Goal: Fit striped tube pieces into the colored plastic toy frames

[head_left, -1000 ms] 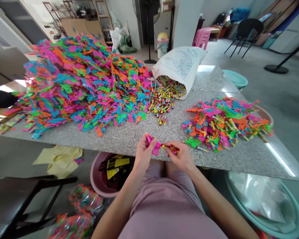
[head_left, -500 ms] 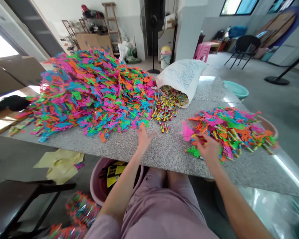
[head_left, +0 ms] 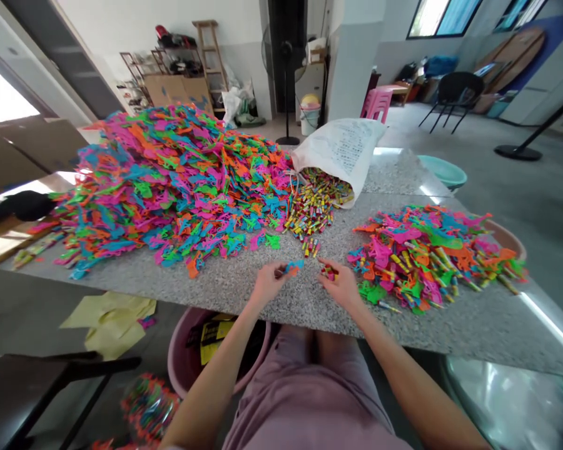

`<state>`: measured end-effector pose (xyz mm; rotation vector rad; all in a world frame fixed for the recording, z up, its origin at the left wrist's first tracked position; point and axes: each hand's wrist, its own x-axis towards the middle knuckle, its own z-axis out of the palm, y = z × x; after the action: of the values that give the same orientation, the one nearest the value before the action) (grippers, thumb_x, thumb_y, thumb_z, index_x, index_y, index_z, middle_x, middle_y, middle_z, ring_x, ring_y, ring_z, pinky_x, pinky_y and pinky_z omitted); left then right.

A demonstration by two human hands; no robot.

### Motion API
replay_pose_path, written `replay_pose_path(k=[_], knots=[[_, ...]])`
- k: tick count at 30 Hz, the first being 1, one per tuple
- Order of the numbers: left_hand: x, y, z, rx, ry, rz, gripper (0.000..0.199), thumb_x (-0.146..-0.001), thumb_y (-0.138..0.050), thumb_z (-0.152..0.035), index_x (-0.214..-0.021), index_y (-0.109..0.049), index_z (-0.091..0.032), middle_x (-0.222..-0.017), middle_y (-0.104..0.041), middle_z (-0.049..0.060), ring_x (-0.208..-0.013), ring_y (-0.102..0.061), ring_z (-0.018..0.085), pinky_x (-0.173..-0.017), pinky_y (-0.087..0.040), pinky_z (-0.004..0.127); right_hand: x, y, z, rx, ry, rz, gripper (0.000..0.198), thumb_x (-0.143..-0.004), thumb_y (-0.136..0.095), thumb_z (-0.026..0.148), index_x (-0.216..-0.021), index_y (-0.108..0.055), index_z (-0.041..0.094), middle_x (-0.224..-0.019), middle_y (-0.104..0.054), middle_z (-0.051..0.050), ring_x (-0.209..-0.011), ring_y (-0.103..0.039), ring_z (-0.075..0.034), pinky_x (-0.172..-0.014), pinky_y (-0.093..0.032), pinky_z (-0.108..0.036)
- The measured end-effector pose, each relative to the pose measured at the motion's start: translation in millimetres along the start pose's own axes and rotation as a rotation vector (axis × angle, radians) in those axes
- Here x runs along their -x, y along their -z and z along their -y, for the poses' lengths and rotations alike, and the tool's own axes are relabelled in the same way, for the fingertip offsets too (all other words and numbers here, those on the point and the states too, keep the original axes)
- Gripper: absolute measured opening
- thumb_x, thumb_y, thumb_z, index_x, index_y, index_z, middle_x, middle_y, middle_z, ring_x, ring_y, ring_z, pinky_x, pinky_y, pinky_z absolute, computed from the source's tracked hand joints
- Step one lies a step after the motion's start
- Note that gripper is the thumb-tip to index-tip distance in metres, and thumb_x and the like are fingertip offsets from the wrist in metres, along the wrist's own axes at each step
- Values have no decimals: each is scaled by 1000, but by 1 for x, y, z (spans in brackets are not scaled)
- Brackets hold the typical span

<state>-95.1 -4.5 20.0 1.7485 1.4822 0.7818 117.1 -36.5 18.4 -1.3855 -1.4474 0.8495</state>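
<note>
My left hand [head_left: 267, 285] is closed on a small blue plastic piece [head_left: 293, 267] with some orange at its lower edge, just above the table's front part. Facing it, my right hand [head_left: 341, 289] pinches a few short yellow-and-red tubes [head_left: 329, 272]. The hands are a short gap apart. A large heap of bright plastic pieces [head_left: 187, 181] rises on the left. Beyond my hands, similar small tubes [head_left: 312, 203] spill from a white sack [head_left: 344, 147]. To the right lies a smaller pile [head_left: 417, 250] of plastic pieces mixed with tubes.
The speckled stone table [head_left: 281, 306] spans the view. Below its front edge stands a pink tub [head_left: 176, 359] with yellow-and-black packets. A dark chair [head_left: 28, 394] and clear bags of coloured pieces [head_left: 150, 406] are at lower left. Behind the table stands a fan [head_left: 287, 94].
My left hand has come back from the heap's edge with a blue piece. My right hand has moved left from the right pile, where a pink piece was beside its fingers, towards my left.
</note>
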Motion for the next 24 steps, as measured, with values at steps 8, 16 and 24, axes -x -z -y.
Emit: replay_pose_path(k=[8, 16, 24], knots=[[40, -13, -48, 839, 128, -68, 33, -65, -78, -30, -94, -68, -17, -86, -73, 4, -80, -67, 15, -78, -49, 26, 11, -7, 27, -371, -195, 131, 27, -63, -74, 37, -75, -58, 18, -59, -51, 5, -51, -48, -10, -46, -50, -25], [52, -35, -57, 992, 193, -212, 29, -65, -78, -34, -85, -63, -17, -74, -69, 0, -69, -66, 13, -69, -52, 28, 30, 11, 41, -463, -279, 51, 37, -62, -78, 45, -81, -70, 15, -60, -60, 0, -54, -54, -12, -55, -51, -28], [60, -21, -66, 728, 98, 13, 25, -68, -76, -34, -60, -62, -15, -56, -59, -2, -53, -52, 9, -56, -44, 22, 35, 27, 44, -227, -140, 180, 36, -69, -73, 48, -84, -72, 15, -53, -55, 3, -44, -41, -8, -42, -31, -22]])
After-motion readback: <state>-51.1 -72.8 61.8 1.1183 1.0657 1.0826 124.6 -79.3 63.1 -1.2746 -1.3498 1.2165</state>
